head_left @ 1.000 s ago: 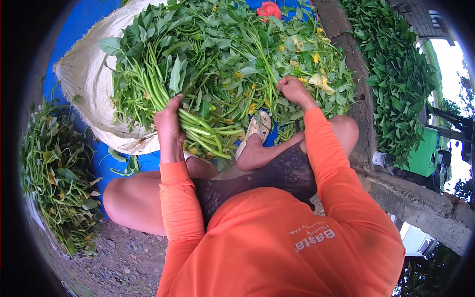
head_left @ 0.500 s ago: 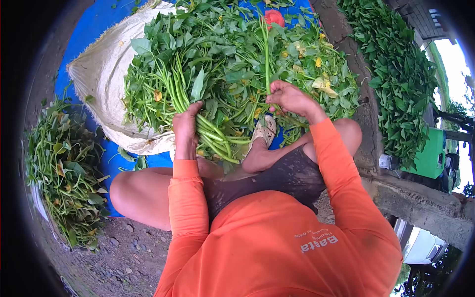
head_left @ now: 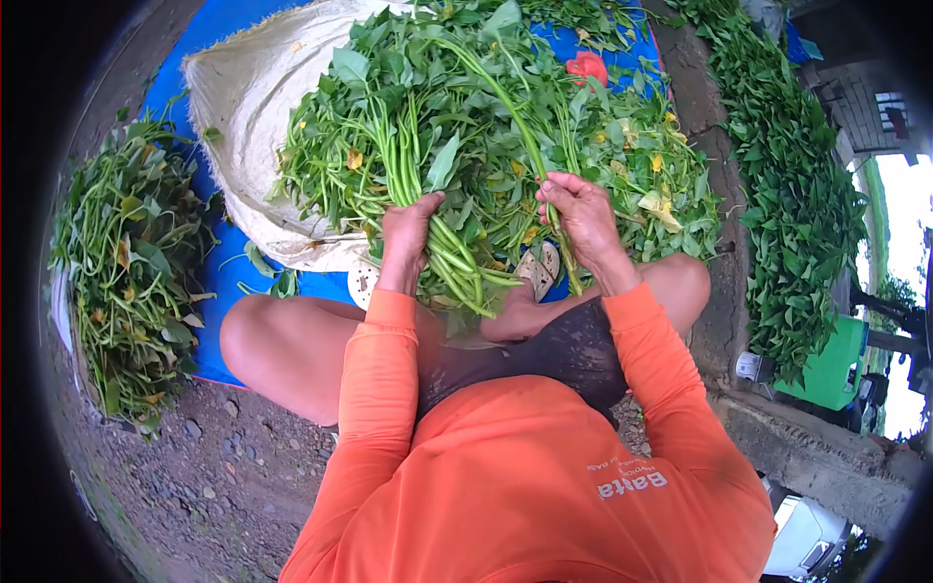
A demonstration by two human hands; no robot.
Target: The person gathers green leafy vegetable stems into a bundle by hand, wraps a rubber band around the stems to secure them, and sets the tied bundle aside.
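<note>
My left hand (head_left: pixel 407 231) is closed around a bundle of long green water spinach stems (head_left: pixel 455 267), their cut ends pointing down toward my lap and their leaves spreading away from me. Between the fingers of my right hand (head_left: pixel 585 222) is a single long water spinach stem (head_left: pixel 513 109). It leans to the upper left, and its lower end hangs below the hand near my shin. In front of both hands lies a large loose heap of water spinach (head_left: pixel 486 180), with some yellow leaves mixed in.
A whitish woven sack (head_left: pixel 255 117) lies under the heap's left side on a blue tarp (head_left: pixel 219 335). Another pile of greens (head_left: pixel 131 272) stands at left. Beyond a concrete edge (head_left: pixel 724 185) at right are more leafy greens (head_left: pixel 797 204) and a green container (head_left: pixel 826 364). A red object (head_left: pixel 587 67) lies at the back.
The stem in my right hand has gone from nearly upright to leaning left, and its lower end now shows below the hand. My left hand keeps its bundle. The view has shifted slightly.
</note>
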